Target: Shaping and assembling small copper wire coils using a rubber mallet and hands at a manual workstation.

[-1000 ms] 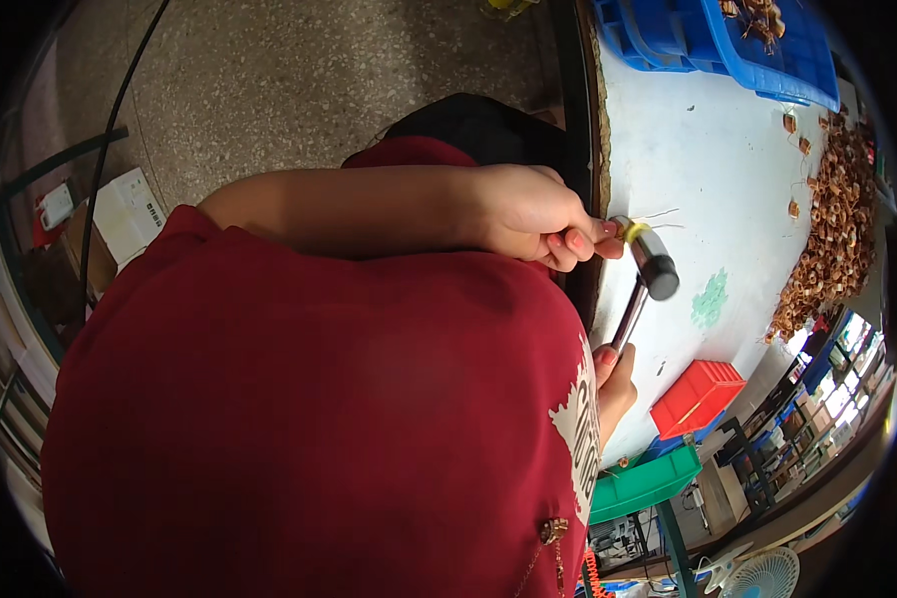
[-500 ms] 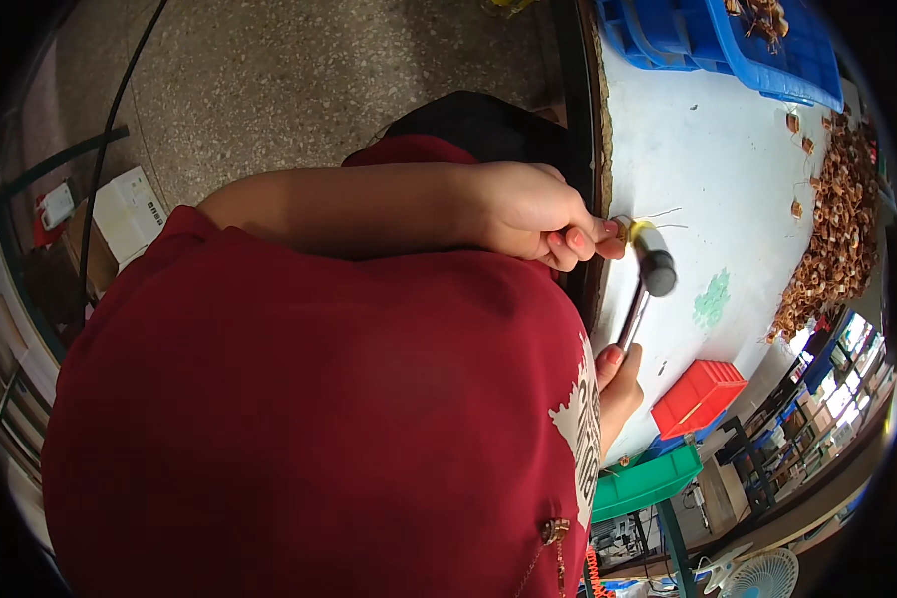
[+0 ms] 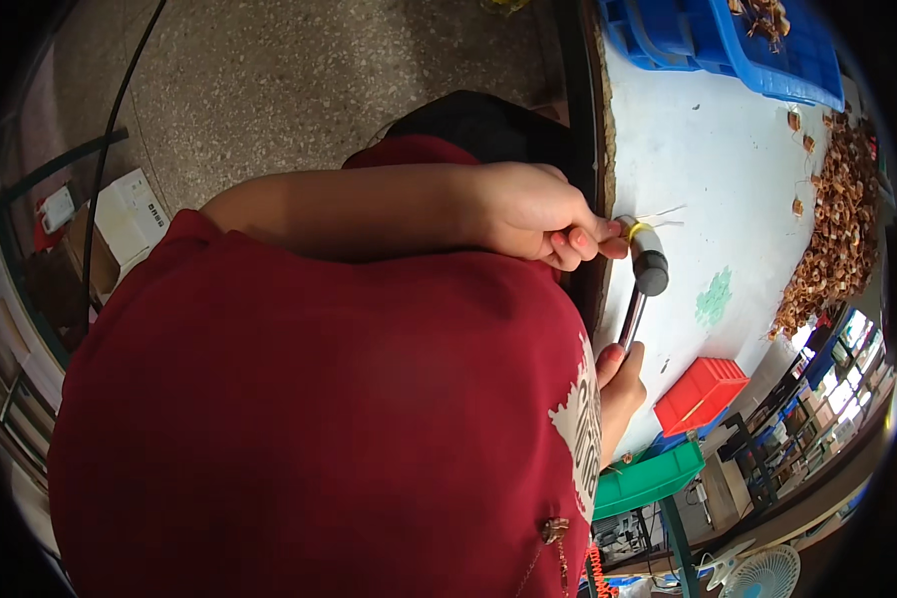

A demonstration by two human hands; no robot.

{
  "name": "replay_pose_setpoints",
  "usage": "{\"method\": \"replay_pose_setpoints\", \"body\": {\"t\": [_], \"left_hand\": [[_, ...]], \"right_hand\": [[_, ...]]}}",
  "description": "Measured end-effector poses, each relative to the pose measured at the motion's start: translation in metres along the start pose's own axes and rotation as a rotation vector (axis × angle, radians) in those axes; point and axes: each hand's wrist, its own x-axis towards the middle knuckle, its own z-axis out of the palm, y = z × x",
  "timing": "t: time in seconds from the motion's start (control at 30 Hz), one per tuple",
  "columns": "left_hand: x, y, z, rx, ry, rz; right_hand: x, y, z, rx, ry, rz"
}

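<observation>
My left hand, fingers curled, pinches a small coil with yellow wrapping at the table's near edge. Two thin wire leads stretch from the coil over the white tabletop. My right hand is closed around the handle of a hammer with a dark, rounded head and a shiny metal shaft. The hammer head lies right at the coil and partly covers it; whether they touch I cannot tell.
Along the far side of the white table spreads a heap of small copper-brown coils. A blue crate, a red bin and a green bin stand around it. A white fan is at lower right.
The hammer head has shifted slightly toward my left hand, and its motion blur is gone. The wire leads have tilted a little. My left hand keeps its pinch on the coil.
</observation>
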Motion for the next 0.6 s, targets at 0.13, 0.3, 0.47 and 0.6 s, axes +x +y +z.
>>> {"method": "replay_pose_setpoints", "body": {"t": [0.13, 0.3, 0.47, 0.6], "left_hand": [[-0.002, -0.003, 0.0, 0.02, -0.009, -0.02], [-0.011, 0.0, -0.002, 0.209, -0.023, 0.046], [-0.031, 0.011, 0.022, 0.627, -0.057, 0.102], [-0.033, 0.004, 0.044, 1.164, -0.069, 0.63]], "right_hand": [[-0.006, 0.008, -0.002, 0.017, 0.017, -0.012], [-0.002, 0.036, 0.014, 0.358, 0.227, 0.079], [-0.017, 0.074, 0.034, 0.555, 0.502, 0.276], [-0.033, 0.081, 0.047, 0.422, 0.577, 0.327]]}}
